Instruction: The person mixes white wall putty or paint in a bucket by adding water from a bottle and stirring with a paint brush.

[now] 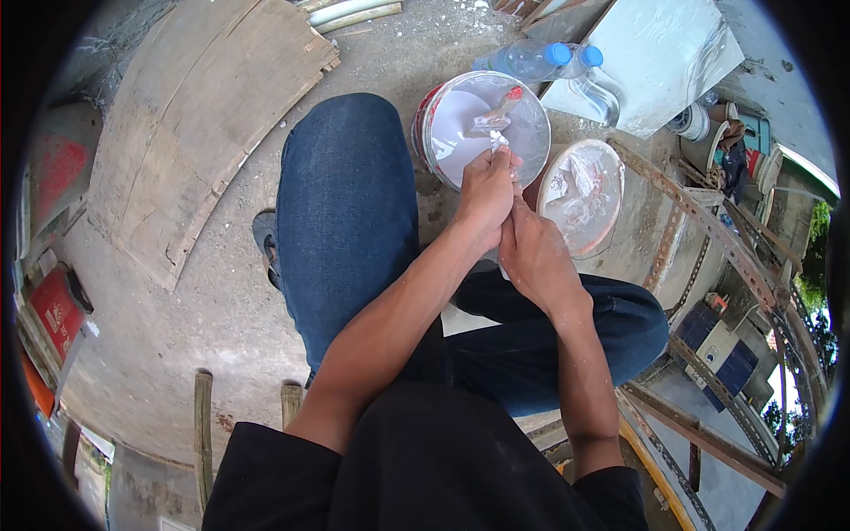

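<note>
Both hands meet over the near rim of a paint bucket (538,133), which holds white paint (453,119). My left hand (487,190) is closed, and a small white-coated piece (498,140) pokes out past its fingers; the rest of that piece is hidden. Just below and touching it, my right hand (538,252) is closed too, and what it grips does not show clearly. A paint-smeared brush with a red end (498,113) leans inside the bucket. Right of the bucket lies a round tub or lid (584,226) with white residue.
Clear plastic bottles with blue caps (531,60) lie behind the bucket, near a pale marbled board (651,62). A warped plywood sheet (190,106) lies at left. Rusty perforated metal bars (708,221) stand at right. My bent knee (345,177) is beside the bucket.
</note>
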A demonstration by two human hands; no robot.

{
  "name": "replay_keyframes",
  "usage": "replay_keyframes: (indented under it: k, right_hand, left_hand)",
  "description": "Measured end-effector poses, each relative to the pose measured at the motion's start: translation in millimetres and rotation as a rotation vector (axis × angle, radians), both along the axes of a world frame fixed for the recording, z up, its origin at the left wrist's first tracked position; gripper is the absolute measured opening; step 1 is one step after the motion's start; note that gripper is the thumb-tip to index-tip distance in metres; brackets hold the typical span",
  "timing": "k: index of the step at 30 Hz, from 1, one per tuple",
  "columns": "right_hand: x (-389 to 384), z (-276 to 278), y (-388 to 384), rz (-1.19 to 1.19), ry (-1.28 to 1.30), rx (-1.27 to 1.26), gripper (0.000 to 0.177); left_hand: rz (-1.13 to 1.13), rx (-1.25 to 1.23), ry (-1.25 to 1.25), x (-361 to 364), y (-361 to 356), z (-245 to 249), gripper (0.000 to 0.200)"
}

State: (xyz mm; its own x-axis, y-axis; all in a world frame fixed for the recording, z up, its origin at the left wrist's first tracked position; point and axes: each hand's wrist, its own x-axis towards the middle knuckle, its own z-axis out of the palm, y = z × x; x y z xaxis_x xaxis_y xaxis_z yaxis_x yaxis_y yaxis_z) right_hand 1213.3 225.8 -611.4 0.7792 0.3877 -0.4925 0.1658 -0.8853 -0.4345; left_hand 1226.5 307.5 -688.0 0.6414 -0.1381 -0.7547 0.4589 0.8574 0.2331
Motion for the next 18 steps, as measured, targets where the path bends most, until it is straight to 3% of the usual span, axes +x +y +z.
replay_keyframes:
  k: [7,10,13,14,17,18]
  right_hand:
    - [13.2,14.0,-5.6,0.011,0.161,0.004,0.021]
    - [29.5,31.6,-8.9,0.034,0.3,-0.015,0.024]
    - [47.1,39.6,-16.9,0.183,0.269,-0.083,0.023]
    - [60.0,47.5,-14.7,0.273,0.245,-0.221,0.023]
    - [95.2,41.6,-14.4,0.287,-0.116,-0.337,0.02]
    - [108.2,31.4,-13.0,0.297,-0.167,-0.222,0.022]
  left_hand:
    - [-0.079,0.125,-0.057,-1.2,1.0,1.7,0.028]
    - [-0.085,0.017,-0.048,-1.9,1.7,7.0,0.024]
    - [-0.037,-0.019,-0.013,-1.6,3.4,12.8,0.024]
    - [-0.046,0.014,-0.009,-3.2,3.7,9.5,0.024]
    - [-0.066,0.092,0.014,-8.9,4.0,1.3,0.024]
    - [-0.07,0.102,0.026,-9.3,5.0,3.0,0.023]
